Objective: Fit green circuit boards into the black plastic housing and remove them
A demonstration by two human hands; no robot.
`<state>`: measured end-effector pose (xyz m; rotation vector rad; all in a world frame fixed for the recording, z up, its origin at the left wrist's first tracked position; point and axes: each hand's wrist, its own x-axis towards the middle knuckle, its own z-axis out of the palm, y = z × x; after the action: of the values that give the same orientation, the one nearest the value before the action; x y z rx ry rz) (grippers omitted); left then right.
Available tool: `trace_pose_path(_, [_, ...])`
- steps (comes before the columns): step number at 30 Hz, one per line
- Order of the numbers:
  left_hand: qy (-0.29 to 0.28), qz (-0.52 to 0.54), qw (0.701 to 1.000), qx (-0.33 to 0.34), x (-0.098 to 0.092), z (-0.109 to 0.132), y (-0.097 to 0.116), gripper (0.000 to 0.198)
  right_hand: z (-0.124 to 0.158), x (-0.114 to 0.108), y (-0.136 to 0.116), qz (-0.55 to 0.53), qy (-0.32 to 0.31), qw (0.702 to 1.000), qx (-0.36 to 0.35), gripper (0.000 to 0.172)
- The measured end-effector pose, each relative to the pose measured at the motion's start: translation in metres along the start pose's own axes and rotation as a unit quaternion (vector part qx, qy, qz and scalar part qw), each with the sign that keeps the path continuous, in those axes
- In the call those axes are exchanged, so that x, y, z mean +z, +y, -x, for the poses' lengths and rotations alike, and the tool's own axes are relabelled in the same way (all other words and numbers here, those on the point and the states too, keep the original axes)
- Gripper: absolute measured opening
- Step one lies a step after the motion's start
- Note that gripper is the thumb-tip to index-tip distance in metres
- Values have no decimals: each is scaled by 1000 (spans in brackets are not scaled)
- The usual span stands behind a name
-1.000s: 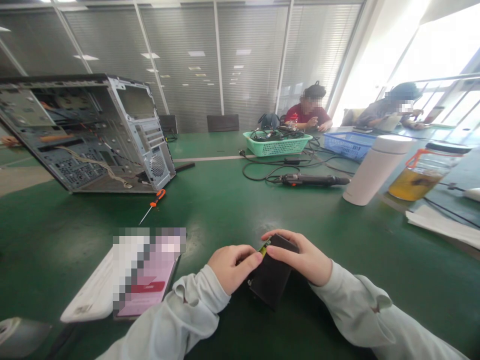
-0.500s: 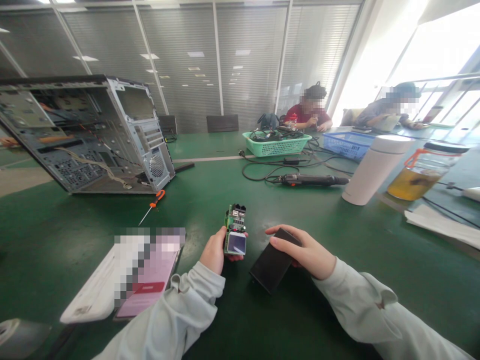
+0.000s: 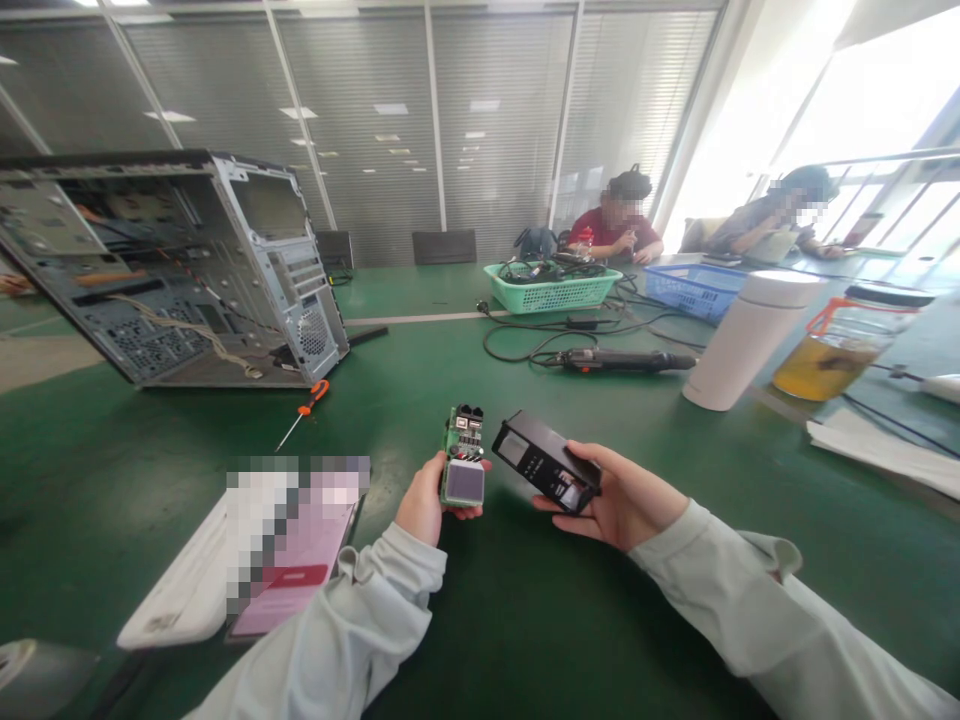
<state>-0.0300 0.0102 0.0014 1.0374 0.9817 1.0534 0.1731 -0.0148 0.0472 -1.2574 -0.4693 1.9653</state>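
Observation:
My left hand (image 3: 427, 505) is closed around a green circuit board (image 3: 466, 446) that carries a small grey screen at its near end and dark connectors at its far end. To the right, my right hand (image 3: 626, 495) grips a black plastic casing (image 3: 547, 460), tilted so that a face with a window and small markings shows. A narrow gap separates the casing from the board. Both are held above the green table (image 3: 510, 610). Some fingers of each hand are hidden behind what they hold.
An opened computer case (image 3: 322, 350) stands left, with an orange screwdriver (image 3: 304, 408) before it. Two phones lie near my left sleeve. Farther right are an electric screwdriver (image 3: 615, 360), a green basket (image 3: 555, 293) of cables, a white flask (image 3: 742, 345) and a jar (image 3: 832, 355). Two people sit beyond.
My right hand has turned the black casing over, from its plain side to the face with the window, and raised it slightly. The circuit board has shifted a little left.

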Motion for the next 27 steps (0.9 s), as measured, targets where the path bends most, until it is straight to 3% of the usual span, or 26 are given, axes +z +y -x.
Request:
trace_pose_path(6, [33,-3,999,-40,3,-5,3,60,-4,-3,9,-31,-154,986,48,65])
trace_pose_path(10, [36,2,998,-41,1,-7,0,60,-5,-3,9,-29,-133,990,25,62])
trace_pose_path(14, [33,11,999,-29,-1,-8,-3,61,-10,-8,12,27,-127,990,-48,41])
trace_pose_path(17, [32,26,999,-15,-1,-6,-3,60,-17,-15,19,130,-137,966,-178,52])
trace_pose_path(19, [35,37,999,-5,-1,-5,-2,60,-20,-16,23,236,-82,918,-309,53])
trace_pose_path(22, [42,41,998,-19,-1,-6,-1,59,-19,-13,26,406,35,780,-475,38])
trace_pose_path(24, [47,34,998,-36,-1,-8,-1,60,-14,-15,25,484,96,694,-524,32])
trace_pose_path(27, [43,35,998,-35,-1,-7,-1,58,0,-40,22,571,146,615,-524,34])
